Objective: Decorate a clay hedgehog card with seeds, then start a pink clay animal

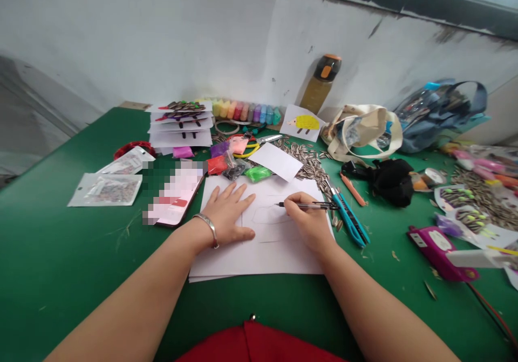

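Observation:
My left hand (229, 215) lies flat with spread fingers on a stack of white paper (259, 262). A silver bracelet (209, 228) circles that wrist. In my right hand (309, 219) a dark pen (315, 205) is pinched, its tip pointing left over the top sheet. Faint lines, among them a rounded outline, are drawn on this sheet. Left of my left hand a phone (178, 200) lies with its screen lit, partly blurred out. Just right of my right hand are a blue utility knife (350, 219) and sunflower seeds (311, 159).
Behind the paper lie a small blank card (275, 161), coloured clay packets (259, 173) and yellow-handled scissors (254, 149). A hedgehog picture (301, 123) leans near a bottle (321, 84). Stacked cards (181, 127) and seed-filled packets (106, 189) are at left; a cloth bag (364, 130) and a magenta glue gun (441, 251) at right.

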A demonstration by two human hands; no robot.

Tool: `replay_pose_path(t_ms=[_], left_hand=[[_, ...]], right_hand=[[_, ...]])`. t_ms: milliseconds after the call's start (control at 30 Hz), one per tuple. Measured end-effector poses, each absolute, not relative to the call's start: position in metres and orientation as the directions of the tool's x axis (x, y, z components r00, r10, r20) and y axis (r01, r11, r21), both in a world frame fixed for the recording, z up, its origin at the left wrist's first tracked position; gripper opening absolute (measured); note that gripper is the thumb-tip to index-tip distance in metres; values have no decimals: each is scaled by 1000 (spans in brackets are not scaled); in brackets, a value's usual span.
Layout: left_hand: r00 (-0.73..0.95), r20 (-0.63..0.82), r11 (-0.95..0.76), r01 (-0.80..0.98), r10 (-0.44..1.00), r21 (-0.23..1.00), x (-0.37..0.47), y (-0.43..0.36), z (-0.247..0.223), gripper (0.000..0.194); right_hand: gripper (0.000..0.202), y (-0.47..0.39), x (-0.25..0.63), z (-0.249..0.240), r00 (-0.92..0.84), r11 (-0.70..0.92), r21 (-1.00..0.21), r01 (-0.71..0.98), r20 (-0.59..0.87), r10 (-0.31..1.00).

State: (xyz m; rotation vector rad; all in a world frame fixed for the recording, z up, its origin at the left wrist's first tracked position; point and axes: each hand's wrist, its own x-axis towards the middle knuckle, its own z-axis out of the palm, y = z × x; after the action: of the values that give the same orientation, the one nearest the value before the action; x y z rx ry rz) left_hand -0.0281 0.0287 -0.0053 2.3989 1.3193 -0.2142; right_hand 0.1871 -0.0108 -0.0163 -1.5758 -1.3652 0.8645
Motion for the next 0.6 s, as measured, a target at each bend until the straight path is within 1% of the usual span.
replay_pose_path(t_ms=[367,500,600], left_hand=[[543,-313,-478,838,779,264,-27,28,-4,91],[543,-314,-479,838,778,263,-28,28,-5,90],[543,-318,-476,838,777,268,-28,28,-4,91]], right_hand=[[12,-8,182,-23,71,-17,-888,460,18,997],[11,-9,182,-22,116,-14,-876,481,48,992],[10,-10,183,-20,152,-24,-884,467,53,987]])
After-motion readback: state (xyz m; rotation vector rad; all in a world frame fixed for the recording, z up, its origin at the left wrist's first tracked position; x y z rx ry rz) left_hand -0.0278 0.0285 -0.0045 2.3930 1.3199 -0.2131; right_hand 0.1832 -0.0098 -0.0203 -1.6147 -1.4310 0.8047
